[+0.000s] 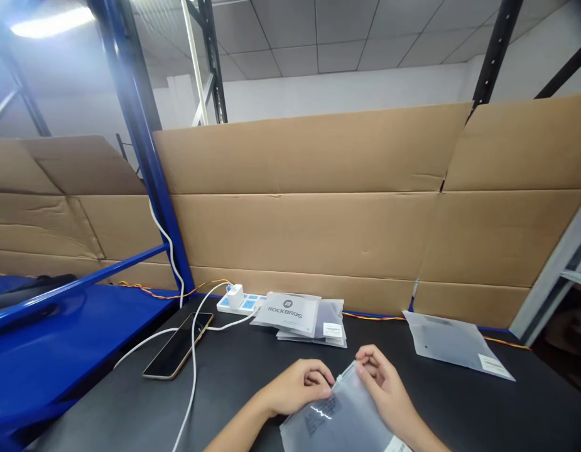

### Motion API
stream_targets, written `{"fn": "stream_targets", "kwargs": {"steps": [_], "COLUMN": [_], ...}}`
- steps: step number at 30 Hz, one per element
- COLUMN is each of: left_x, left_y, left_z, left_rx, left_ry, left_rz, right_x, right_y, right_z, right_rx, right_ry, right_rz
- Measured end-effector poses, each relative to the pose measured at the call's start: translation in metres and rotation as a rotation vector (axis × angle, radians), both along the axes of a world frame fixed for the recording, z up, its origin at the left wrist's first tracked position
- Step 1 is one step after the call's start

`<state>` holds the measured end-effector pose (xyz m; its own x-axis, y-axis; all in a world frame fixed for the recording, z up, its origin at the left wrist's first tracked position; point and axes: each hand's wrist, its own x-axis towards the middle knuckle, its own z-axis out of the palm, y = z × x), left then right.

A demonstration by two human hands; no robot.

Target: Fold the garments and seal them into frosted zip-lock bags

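A frosted zip bag (340,422) lies tilted at the front of the black table, with dark print and a white label near its lower right corner. At its top left edge, beside the slider, my left hand (305,386) pinches the bag with curled fingers. My right hand (383,389) grips the top right corner of the same edge between thumb and fingers. What is inside the bag cannot be made out. Beyond my hands lies a stack of similar bags (330,315), with a grey ROCKBROS packet (290,312) on top.
Another frosted bag (453,344) lies at the right. On the left are a phone (178,345), a white cable (194,370) and a power strip (250,305) with a plug. A cardboard wall (299,232) closes the back, and a blue post (142,138) rises at left.
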<state>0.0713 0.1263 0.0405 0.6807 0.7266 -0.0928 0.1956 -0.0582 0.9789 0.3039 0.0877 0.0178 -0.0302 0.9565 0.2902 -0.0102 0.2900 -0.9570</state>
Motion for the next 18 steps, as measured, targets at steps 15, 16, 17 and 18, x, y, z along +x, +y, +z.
{"fn": "stream_targets", "kwargs": {"steps": [15,16,17,18], "left_x": [0.003,0.003,0.003,0.004], "left_y": [-0.005,-0.005,-0.005,-0.005], "left_z": [-0.004,-0.003,-0.001,0.001], "left_rx": [-0.292,-0.242,-0.178,-0.099], "left_ry": [-0.131,-0.090,-0.047,-0.005], "left_rz": [-0.162,-0.148,-0.109,-0.054], "right_x": [-0.010,-0.010,-0.011,-0.011], "right_y": [-0.008,-0.008,-0.008,-0.008], "right_z": [0.002,0.002,0.002,0.002], "right_rx": [0.000,-0.002,-0.006,-0.010], "right_ry": [-0.029,-0.036,-0.043,-0.048], "right_rz": [0.091,0.095,0.096,0.096]}}
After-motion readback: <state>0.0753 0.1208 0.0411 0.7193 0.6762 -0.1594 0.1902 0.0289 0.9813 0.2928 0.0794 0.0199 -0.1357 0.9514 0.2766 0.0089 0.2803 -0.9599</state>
